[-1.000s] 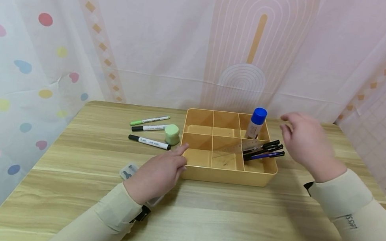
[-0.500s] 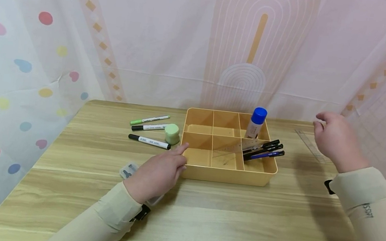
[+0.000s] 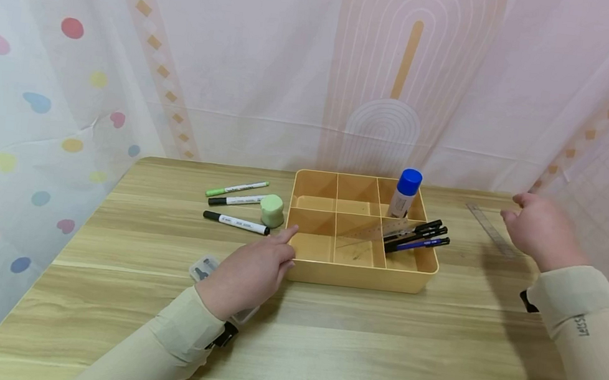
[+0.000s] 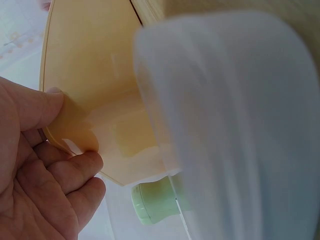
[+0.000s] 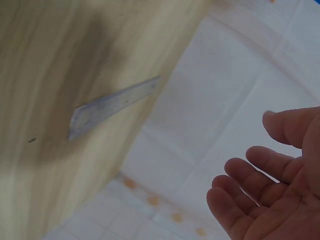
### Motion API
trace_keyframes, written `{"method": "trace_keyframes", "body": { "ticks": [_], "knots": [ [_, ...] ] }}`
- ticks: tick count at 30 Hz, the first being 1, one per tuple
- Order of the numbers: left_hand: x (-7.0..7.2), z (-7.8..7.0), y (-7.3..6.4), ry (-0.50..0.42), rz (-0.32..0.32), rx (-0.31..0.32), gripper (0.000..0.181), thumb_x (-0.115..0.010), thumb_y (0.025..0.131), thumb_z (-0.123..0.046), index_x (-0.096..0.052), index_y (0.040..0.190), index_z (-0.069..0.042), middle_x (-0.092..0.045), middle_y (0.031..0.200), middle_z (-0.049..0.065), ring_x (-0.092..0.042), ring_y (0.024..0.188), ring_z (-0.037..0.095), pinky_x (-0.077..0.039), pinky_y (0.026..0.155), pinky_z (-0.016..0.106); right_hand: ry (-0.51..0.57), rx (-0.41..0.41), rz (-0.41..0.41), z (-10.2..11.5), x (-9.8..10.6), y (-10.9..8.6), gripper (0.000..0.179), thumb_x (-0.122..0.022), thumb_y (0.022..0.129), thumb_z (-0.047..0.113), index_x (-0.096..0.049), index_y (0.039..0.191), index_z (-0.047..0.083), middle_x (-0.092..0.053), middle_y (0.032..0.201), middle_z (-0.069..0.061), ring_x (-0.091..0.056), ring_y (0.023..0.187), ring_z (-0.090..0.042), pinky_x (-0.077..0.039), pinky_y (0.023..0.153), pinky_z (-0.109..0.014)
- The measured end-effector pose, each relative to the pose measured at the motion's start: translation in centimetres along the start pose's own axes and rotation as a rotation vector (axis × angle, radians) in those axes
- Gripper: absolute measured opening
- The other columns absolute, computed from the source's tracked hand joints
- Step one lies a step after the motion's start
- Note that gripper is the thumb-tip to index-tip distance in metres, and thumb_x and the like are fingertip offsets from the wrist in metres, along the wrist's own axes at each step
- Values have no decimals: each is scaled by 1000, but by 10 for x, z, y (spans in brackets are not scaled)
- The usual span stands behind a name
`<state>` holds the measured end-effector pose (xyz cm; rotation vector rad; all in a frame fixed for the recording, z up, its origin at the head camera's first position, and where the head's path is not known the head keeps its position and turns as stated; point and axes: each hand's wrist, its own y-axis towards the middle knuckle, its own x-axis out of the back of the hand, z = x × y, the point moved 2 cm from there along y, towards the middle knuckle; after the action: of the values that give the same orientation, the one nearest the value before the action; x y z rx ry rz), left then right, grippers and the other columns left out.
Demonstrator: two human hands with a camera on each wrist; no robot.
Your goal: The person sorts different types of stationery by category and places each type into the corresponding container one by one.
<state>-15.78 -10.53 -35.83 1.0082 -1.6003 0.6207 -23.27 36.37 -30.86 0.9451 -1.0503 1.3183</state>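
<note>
A yellow six-compartment desk organizer stands mid-table. My left hand holds its near left corner; in the left wrist view the thumb presses the outer wall by the rim and the other fingers bend around the corner. My right hand hovers at the right with loosely bent fingers, nothing between them. Left of that hand a clear ruler lies flat on the table, apart from the fingers in the right wrist view. A translucent plastic case is partly hidden beneath my left hand.
Pens lean over the organizer's right wall, beside a clear set square. A blue-capped glue stick stands in the back right compartment. Left of the organizer lie a black-capped marker, two other markers and a green rounded object.
My right hand has moved right from beside the organizer, then slightly lower, and the ruler has come into sight. My left hand has stayed on the organizer's corner.
</note>
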Motion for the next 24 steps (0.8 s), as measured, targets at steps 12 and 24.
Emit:
{"method": "trace_keyframes", "body": {
  "ticks": [12, 24],
  "knots": [
    [1, -1, 0, -1, -5, -5, 21, -60, 108, -18, -68, 89, -13, -47, 163, 14, -56, 143, 35, -56, 108, 49, -64, 17, 169, -23, -18, 9, 63, -56, 105, 27, -43, 140, -25, -47, 143, -45, -48, 128, -65, -42, 109, -72],
    [1, -2, 0, -6, 6, -5, 21, -60, 108, -18, -68, 90, -12, -47, 163, 14, -54, 145, 34, -55, 109, 48, -123, 44, 172, -41, -36, 15, 56, -62, 99, 26, -56, 122, -24, -61, 126, -43, -60, 114, -60, -50, 101, -68]
  ]
}}
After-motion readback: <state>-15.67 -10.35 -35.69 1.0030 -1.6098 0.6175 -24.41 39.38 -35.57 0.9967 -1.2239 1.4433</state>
